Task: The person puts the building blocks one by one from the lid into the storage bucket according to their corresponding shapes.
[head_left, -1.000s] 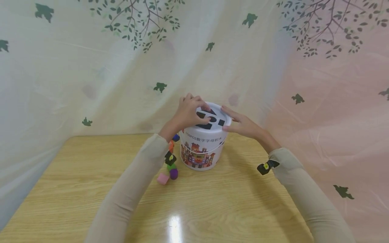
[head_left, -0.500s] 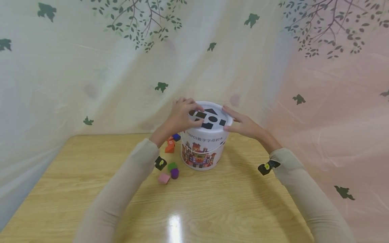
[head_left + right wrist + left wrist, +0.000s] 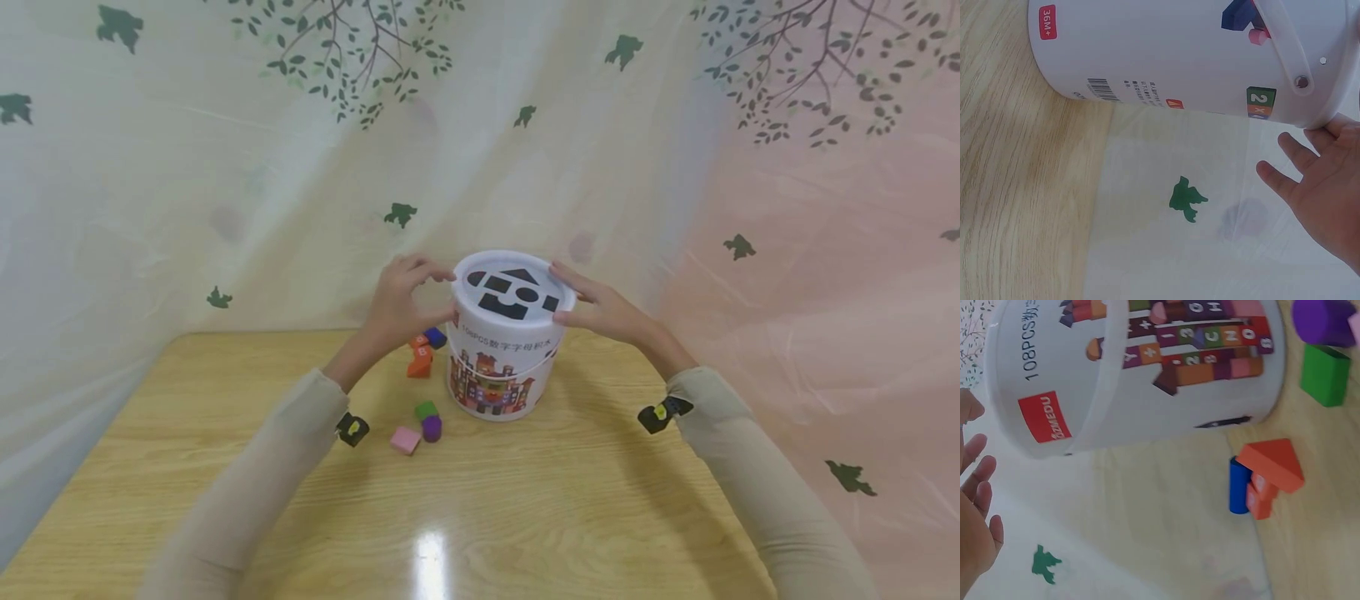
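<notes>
A white toy-block bucket (image 3: 495, 379) stands upright on the table, printed with a block castle. Its lid (image 3: 468, 310) has several dark shaped holes. At the lid's left side, my left hand (image 3: 401, 300) has its thumb and forefinger spread, tips right by the rim; the left wrist view has those loosely bent fingers (image 3: 984, 469) beside the bucket. My right hand (image 3: 603, 310) rests against the right side of the rim, thumb in front and fingers behind. In the right wrist view, my right hand (image 3: 1329, 187) touches the lid's edge with its other fingers extended.
Left of the bucket lie a pink block (image 3: 405, 440), a purple block (image 3: 431, 429) and a green block (image 3: 427, 410). Farther back are an orange triangular block (image 3: 420, 363), a small orange block and a blue cylinder (image 3: 1239, 486). A leaf-patterned cloth (image 3: 315, 208) hangs behind the table.
My left hand has moved left from over the lid to its left rim, uncovering the holes and the blocks behind my forearm. My right hand has stayed at the right rim.
</notes>
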Action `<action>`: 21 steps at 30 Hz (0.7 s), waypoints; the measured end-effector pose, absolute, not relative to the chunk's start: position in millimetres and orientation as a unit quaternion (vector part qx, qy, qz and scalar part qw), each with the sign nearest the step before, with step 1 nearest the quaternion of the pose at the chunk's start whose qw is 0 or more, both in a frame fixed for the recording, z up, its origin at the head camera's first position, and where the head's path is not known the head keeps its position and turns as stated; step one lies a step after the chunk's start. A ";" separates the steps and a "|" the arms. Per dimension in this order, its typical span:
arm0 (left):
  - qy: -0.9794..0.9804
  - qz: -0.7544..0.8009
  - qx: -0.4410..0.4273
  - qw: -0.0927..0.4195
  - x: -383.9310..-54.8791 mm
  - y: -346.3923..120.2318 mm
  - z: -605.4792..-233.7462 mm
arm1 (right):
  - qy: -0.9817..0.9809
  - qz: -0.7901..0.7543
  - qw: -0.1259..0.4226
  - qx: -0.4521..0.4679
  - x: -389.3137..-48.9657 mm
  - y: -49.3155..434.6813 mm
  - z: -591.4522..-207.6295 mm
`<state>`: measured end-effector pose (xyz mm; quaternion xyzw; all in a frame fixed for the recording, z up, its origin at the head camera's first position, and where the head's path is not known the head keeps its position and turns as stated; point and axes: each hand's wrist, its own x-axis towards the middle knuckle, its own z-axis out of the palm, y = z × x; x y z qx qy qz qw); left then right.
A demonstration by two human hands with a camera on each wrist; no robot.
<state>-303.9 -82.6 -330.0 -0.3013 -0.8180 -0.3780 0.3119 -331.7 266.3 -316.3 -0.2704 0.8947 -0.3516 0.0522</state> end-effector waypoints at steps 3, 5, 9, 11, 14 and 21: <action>-0.813 -0.396 -0.294 0.310 -302.5 -93.4 -340.8 | 0.895 -0.350 0.055 -0.270 -330.7 266.3 -315.8; -0.818 -0.398 -0.293 0.293 -300.7 -100.2 -348.2 | 0.896 -0.350 0.056 -0.269 -330.5 266.0 -315.7; -0.835 -0.389 -0.305 0.243 -296.2 -112.9 -365.3 | 0.897 -0.348 0.058 -0.266 -330.1 265.4 -315.3; -0.843 -0.379 -0.312 0.219 -294.0 -117.3 -374.7 | 0.897 -0.347 0.058 -0.265 -330.2 265.0 -315.2; -0.853 -0.365 -0.322 0.190 -291.9 -121.6 -389.5 | 0.898 -0.347 0.060 -0.264 -330.1 264.6 -314.9; -0.857 -0.371 -0.342 0.101 -287.7 -123.9 -419.8 | 0.899 -0.345 0.062 -0.262 -330.1 264.2 -314.8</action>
